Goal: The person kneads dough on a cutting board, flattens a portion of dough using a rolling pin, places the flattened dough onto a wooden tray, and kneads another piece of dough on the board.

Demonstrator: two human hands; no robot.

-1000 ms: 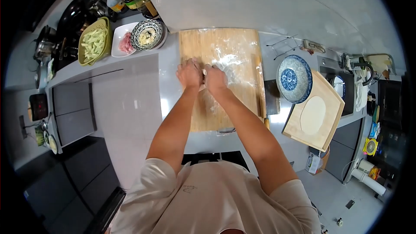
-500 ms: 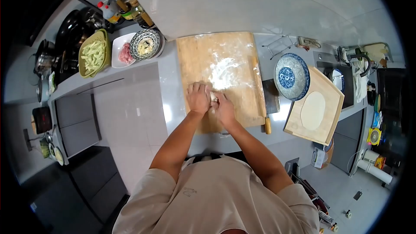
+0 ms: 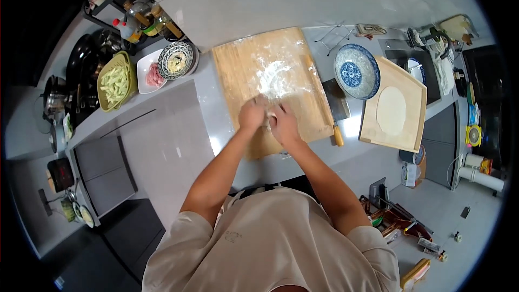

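A floured wooden board lies on the counter in front of me. Over its near half, my left hand and my right hand are close together with bent fingers. A small pale piece of dough shows between them, partly hidden by the fingers. My right hand grips it, while the blurred fingers of my left hand leave its hold unclear. White flour is spread on the board just beyond both hands.
A cleaver with a wooden handle lies right of the board. Further right are a blue-patterned bowl and a wooden tray with a flat dough sheet. At left stand a green basket, a meat dish and a patterned bowl.
Both hands have moved toward the near half of the board with the dough, and a small gap now shows between them. The camera view has shifted and turned, tilting the board.
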